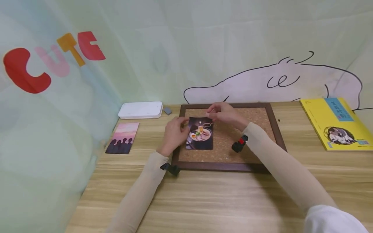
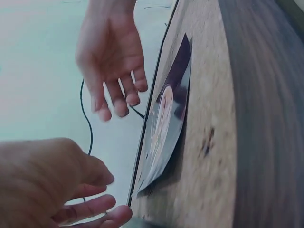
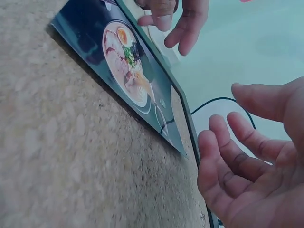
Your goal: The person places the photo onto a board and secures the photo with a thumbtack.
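Our left hand (image 1: 175, 133) and right hand (image 1: 226, 114), fingers loose, empty, are flanking the dark rectangular ramen photo (image 1: 199, 133), its long axis pointing away from us, left-side on brown-framed cork board (image 1: 225, 142).

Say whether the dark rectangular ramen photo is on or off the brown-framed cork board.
On, though not quite flat: the ramen photo lies over the cork board, and both wrist views show shadow beneath the photo's edge.
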`<state>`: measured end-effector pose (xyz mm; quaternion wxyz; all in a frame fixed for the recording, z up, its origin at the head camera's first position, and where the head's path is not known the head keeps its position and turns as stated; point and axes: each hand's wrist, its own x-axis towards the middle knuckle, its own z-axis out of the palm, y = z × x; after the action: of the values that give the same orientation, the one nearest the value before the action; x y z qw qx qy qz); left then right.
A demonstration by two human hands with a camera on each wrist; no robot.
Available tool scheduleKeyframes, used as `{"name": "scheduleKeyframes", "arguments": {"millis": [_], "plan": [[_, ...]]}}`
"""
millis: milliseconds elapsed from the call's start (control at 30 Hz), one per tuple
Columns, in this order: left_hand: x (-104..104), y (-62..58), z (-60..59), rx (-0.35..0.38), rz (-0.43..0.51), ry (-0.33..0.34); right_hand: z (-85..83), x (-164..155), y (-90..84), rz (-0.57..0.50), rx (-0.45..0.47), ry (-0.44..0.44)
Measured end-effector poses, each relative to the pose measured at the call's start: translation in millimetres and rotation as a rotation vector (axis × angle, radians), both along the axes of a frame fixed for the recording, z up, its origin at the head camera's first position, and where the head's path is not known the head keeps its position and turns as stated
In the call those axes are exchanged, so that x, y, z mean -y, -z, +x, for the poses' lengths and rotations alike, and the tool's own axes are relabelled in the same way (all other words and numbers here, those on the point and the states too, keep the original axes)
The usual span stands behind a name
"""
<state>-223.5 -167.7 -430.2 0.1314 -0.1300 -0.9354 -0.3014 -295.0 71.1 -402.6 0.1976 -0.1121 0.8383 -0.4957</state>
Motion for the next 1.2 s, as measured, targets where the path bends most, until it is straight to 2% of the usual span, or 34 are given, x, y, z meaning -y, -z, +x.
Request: {"name": "scheduleKeyframes", "arguments": {"millis": [233, 500, 633, 900, 1200], "plan": [[13.3, -6.0, 3.4, 0.020, 0.009, -0.013, 13.9, -21.0, 1.0, -0.011, -0.026, 0.020], [42.4, -6.6, 8.1, 0.021, 0.013, -0.076, 26.9, -46.2, 6.8, -0.048, -0.083, 0.068], [59.2, -5.4, 11.7, 0.015, 0.026, -0.096, 32.6, -62.9, 7.6, -0.031, -0.116, 0.090], [90.2, -2.4, 21.5, 0.030, 0.025, -0.158, 41.1, -96.9, 7.8, 0.024, -0.112, 0.108], [128.7, -7.2, 26.9, -0.021, 0.036, -0.262, 46.0, -124.8, 4.1, 0.063, -0.116, 0.166]]}}
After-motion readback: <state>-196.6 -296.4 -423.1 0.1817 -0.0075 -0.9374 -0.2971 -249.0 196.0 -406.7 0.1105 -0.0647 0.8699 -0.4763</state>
